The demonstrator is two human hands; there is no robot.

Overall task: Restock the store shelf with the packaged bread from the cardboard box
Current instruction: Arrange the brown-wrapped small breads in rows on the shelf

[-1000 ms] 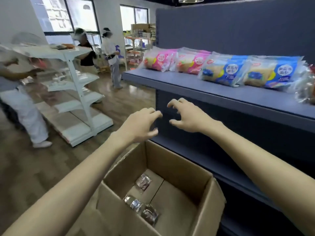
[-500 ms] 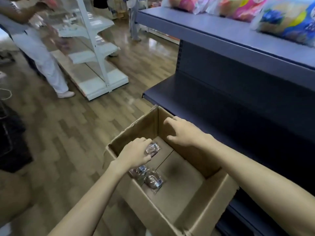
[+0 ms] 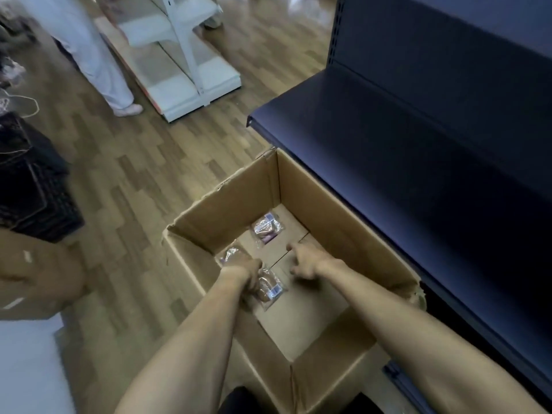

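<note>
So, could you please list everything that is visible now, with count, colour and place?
cardboard box: one, brown, open, on the floor against the dark shelf
bread packets: three, clear wrap over brown bread, on the box bottom
dark shelf: one unit, navy, right of the box
white shelf unit: one, white, far across the floor
wooden floor: brown planks
black crate: one, black, at the left edge
other person's legs: white trousers, by the white shelf unit
left hand: in the box, on the two nearer packets
right hand: in the box, fingers curled, holding nothing I can see
</note>
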